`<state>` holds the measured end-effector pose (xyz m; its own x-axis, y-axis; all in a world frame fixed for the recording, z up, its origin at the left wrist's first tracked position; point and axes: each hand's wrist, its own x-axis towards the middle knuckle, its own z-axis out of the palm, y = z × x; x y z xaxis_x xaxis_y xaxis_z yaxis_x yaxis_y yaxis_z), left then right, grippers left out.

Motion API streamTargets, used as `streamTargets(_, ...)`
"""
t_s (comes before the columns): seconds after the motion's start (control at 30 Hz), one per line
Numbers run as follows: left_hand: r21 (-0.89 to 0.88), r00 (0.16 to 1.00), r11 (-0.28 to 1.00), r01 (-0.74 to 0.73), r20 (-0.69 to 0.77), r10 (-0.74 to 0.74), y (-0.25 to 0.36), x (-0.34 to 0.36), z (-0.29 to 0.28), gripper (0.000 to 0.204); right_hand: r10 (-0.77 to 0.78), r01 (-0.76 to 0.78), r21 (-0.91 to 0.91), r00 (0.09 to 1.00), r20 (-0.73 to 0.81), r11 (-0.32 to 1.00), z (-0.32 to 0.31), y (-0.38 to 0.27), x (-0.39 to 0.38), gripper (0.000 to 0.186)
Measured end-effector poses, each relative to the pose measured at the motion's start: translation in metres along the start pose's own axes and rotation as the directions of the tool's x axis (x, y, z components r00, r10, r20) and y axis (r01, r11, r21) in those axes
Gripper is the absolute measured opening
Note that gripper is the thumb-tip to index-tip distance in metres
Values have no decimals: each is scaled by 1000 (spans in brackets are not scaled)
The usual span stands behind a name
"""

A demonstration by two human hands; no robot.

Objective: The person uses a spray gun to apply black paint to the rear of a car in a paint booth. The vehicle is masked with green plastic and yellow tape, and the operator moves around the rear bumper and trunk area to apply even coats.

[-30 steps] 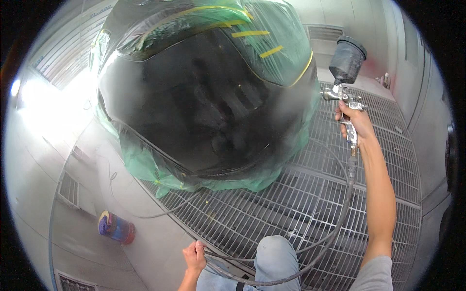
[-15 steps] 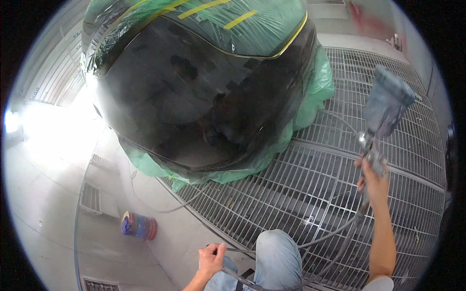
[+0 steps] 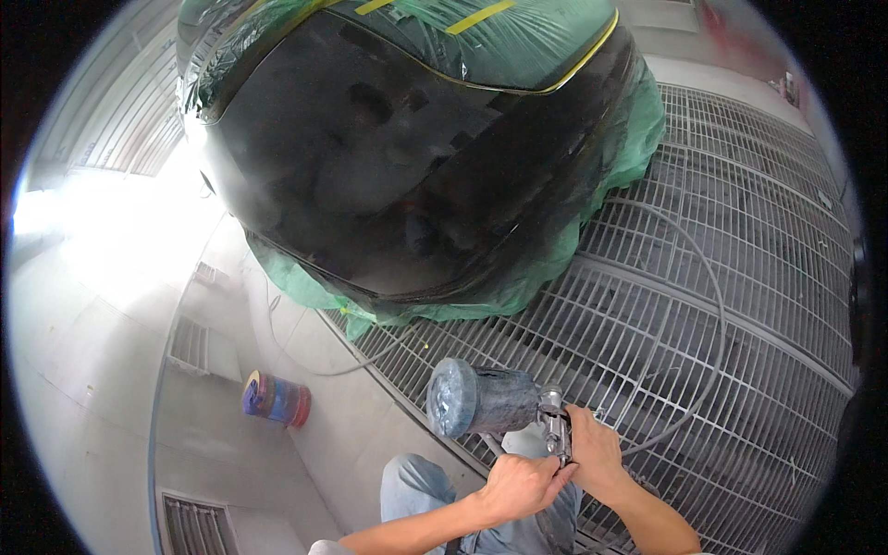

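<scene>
A spray gun with a stained grey-blue cup is held low before my knees. The cup points left, tilted onto its side. My right hand is closed around the gun's body and handle. Against the gun's near end, my left hand is closed, its thumb and fingers pinching there; the exact part is hidden. A grey air hose loops over the floor to the right of the gun. Ahead stands a dark, glossy car body panel, edged by green masking film and yellow tape.
Metal floor grating spreads beneath the car and to the right. A paint-stained drum stands at the left on the pale floor. Wall vents and a bright light lie farther left. The hose runs beneath the film's lower edge.
My right hand has brought the spray gun from the far right down to the middle. My left hand has left the hose and come to the gun. The view has shifted slightly.
</scene>
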<state>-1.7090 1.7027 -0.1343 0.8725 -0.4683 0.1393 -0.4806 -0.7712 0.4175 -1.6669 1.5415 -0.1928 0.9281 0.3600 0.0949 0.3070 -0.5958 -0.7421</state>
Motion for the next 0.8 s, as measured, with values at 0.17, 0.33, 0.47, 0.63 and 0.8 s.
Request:
streamTargets(0.17,121,997,993,16,67,-24,-12,-8,30,37,59,-57,-129,998,12,990,14,13,-7,67)
streamTargets(0.33,169,964,986,7,263,-52,-16,-1,47,24,183,-170,-151,980,77,974,22,24,-13,52)
streamTargets(0.47,131,944,990,-44,330,-2,-20,4,52,17,174,-171,-159,985,9,972,23,29,-17,44)
streamTargets(0.63,86,960,996,-34,281,8,-24,3,54,18,174,-174,-193,985,-16,966,23,28,-15,49)
streamTargets(0.8,15,973,1000,22,230,-25,-28,-1,47,19,152,-147,-231,988,1,962,23,17,-10,48)
